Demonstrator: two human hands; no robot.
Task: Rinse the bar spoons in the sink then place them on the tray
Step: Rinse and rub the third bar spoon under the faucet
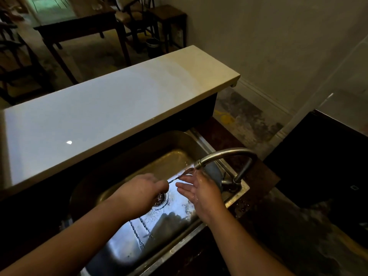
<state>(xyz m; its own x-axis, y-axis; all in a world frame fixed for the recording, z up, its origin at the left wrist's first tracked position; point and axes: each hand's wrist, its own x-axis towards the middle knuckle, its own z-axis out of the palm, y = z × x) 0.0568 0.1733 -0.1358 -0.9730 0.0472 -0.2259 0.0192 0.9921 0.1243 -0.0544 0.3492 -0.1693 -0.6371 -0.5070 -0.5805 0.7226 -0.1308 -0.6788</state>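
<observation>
- Stainless steel sink (127, 253) fills the lower middle of the frame, its basin bright and wet, with a round drain (161, 199) near its centre.
- Two more twisted-stem bar spoons (140, 229) lie on the basin floor below the drain, close to the near wall.
- Left hand (139, 193), reaching in from the lower left, is closed around the handle end of a bar spoon (178, 177); the twisted stem runs up and right from its fingers toward the spout.
- Right hand (201, 193), entering from the lower right, is spread with fingers loosely extended and wet; its fingertips (184, 177) sit at the far end of the spoon, and whether they pinch it or only touch it cannot be told.
- The spoon's bowl end sits just under the mouth of the curved metal faucet (229, 153), which arches from the right rim of the sink.
- A pale counter slab (103, 108) crosses the frame diagonally above the sink.
- A dark wooden table (79, 28) and chairs (137, 14) stand in the dim upper left.
- A dark countertop (318, 236) occupies the lower right.
- No tray, brand, label or legible writing shows anywhere.
</observation>
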